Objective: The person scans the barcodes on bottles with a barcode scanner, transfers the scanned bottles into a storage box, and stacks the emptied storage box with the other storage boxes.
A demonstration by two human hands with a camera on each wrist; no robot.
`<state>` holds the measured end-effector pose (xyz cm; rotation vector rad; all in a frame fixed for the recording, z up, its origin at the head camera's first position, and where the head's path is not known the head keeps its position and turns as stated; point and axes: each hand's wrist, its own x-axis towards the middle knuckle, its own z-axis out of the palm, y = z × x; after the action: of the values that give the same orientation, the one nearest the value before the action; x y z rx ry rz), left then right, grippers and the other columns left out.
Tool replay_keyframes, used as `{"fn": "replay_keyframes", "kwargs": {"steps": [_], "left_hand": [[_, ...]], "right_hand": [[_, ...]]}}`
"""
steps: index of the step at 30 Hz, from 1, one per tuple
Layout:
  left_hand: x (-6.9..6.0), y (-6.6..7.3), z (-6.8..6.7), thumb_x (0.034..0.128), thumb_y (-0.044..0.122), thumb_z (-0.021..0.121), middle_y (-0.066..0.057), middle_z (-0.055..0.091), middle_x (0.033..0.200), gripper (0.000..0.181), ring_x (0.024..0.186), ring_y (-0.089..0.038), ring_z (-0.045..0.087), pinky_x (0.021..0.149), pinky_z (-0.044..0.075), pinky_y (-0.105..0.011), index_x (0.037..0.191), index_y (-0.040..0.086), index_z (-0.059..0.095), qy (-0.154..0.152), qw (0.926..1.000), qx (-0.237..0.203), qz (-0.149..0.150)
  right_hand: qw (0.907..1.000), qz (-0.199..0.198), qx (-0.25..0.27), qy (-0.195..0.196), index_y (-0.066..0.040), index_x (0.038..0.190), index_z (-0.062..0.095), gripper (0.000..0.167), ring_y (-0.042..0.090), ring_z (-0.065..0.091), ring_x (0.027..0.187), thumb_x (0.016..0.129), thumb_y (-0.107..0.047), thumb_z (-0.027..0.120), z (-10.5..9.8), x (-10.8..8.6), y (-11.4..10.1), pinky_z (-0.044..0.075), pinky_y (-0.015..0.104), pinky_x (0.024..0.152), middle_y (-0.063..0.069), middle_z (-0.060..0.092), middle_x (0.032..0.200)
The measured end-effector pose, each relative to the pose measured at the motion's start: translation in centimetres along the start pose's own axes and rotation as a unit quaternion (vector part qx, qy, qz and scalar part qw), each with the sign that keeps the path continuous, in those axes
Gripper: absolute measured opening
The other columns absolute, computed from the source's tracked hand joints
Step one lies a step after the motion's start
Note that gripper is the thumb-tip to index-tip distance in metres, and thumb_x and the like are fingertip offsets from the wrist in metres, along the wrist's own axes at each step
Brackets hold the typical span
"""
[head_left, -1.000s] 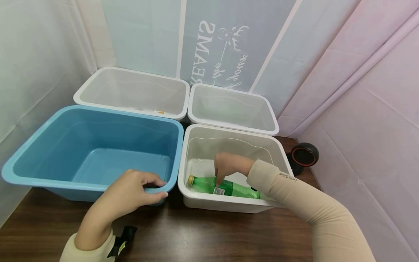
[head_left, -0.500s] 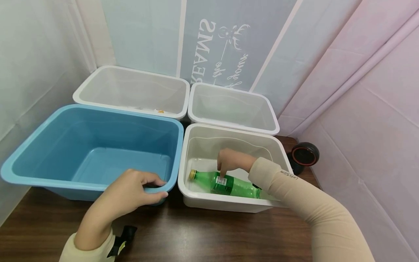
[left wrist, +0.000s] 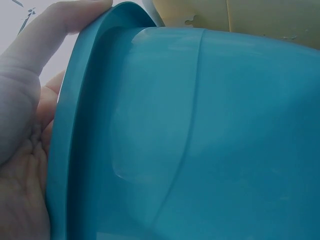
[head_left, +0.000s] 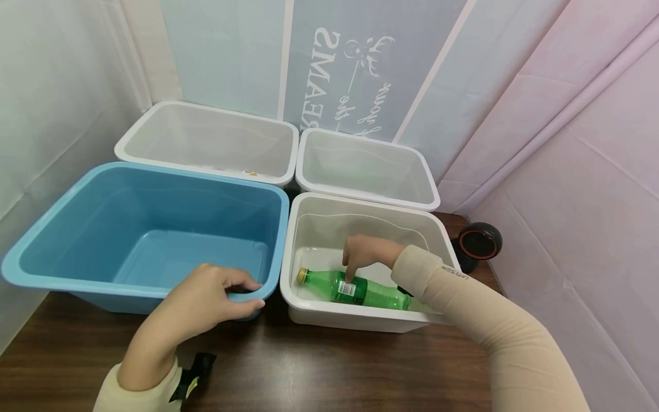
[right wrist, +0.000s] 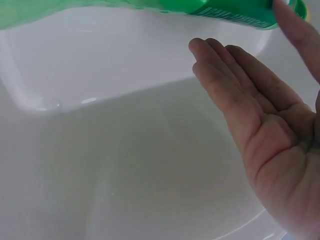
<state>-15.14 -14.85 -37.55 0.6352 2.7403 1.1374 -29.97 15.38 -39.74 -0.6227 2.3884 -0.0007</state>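
My left hand point(head_left: 206, 297) grips the near right corner of the blue tub point(head_left: 149, 292). Its thumb point(left wrist: 42, 37) lies along the outside of the rim, and the fingers reach over to the inside, mostly hidden. A green plastic bottle point(head_left: 376, 296) with a yellow cap point(head_left: 302, 274) and a barcode label lies on its side near the front wall of the white tub point(head_left: 355, 323). Over that bottle hangs my right hand point(head_left: 360, 254). The right wrist view shows the fingers point(right wrist: 240, 82) straight and apart from the bottle, with the thumb in front of it; thumb contact cannot be told.
Behind stand two more white tubs, the left one point(head_left: 206, 114) with a small orange-marked item point(head_left: 251, 173) inside and the right one point(head_left: 368, 140). A black round device point(head_left: 479, 240) sits at the far right. Brown wooden tabletop point(head_left: 309, 372) shows in front.
The bottle has shifted slightly away from the front wall and turned, and its barcode sits differently. My right hand has moved a little back and right. The left hand stays put.
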Motion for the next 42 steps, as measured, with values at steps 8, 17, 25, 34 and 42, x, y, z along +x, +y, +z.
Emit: {"fn": "replay_keyframes", "kwargs": {"steps": [8, 17, 25, 34, 42], "left_hand": [[0.0, 0.0, -0.1, 0.0843, 0.037, 0.078, 0.009, 0.075, 0.096, 0.019, 0.075, -0.001, 0.054, 0.070, 0.048, -0.025, 0.097, 0.023, 0.078, 0.007, 1.0000, 0.003, 0.007], [0.0, 0.0, -0.1, 0.0843, 0.037, 0.078, 0.009, 0.075, 0.096, 0.019, 0.074, -0.001, 0.054, 0.069, 0.048, -0.024, 0.097, 0.023, 0.078, 0.006, 1.0000, 0.001, 0.006], [0.0, 0.0, 0.0, 0.0842, 0.037, 0.078, 0.009, 0.076, 0.097, 0.020, 0.074, -0.001, 0.054, 0.069, 0.047, -0.024, 0.098, 0.023, 0.079, 0.004, 1.0000, 0.002, 0.005], [0.0, 0.0, 0.0, 0.0840, 0.037, 0.078, 0.009, 0.076, 0.097, 0.019, 0.075, 0.000, 0.055, 0.070, 0.049, -0.025, 0.097, 0.023, 0.079, 0.005, 1.0000, 0.003, 0.006], [0.0, 0.0, 0.0, 0.0841, 0.037, 0.078, 0.009, 0.075, 0.096, 0.019, 0.077, -0.001, 0.057, 0.071, 0.050, -0.026, 0.097, 0.023, 0.078, 0.003, 1.0000, 0.002, 0.003]], "right_hand": [[0.9993, 0.011, -0.003, -0.036, -0.007, 0.112, 0.076, 0.050, 0.026, 0.066, 0.115, 0.074, -0.038, 0.086, 0.5, 0.1, -0.4, 0.054, 0.038, 0.093, 0.008, 0.072, 0.120], [0.9972, 0.001, 0.010, -0.074, -0.006, 0.118, 0.073, 0.059, 0.022, 0.064, 0.119, 0.072, -0.039, 0.088, 1.5, 0.6, -0.8, 0.052, 0.037, 0.097, 0.007, 0.071, 0.124], [0.9893, -0.017, 0.071, -0.126, -0.005, 0.123, 0.071, 0.053, 0.006, 0.063, 0.099, 0.078, -0.029, 0.085, 1.5, 0.8, -0.6, 0.053, 0.025, 0.085, 0.004, 0.071, 0.122], [0.9822, -0.025, 0.096, -0.159, -0.006, 0.125, 0.069, 0.049, 0.008, 0.064, 0.108, 0.080, -0.021, 0.082, 1.1, 0.8, -0.6, 0.053, 0.028, 0.093, 0.005, 0.069, 0.126], [0.9775, -0.042, 0.085, -0.189, -0.007, 0.119, 0.072, 0.038, 0.008, 0.056, 0.093, 0.081, -0.010, 0.077, 2.3, 1.0, -1.0, 0.051, 0.027, 0.087, -0.001, 0.069, 0.110]]}}
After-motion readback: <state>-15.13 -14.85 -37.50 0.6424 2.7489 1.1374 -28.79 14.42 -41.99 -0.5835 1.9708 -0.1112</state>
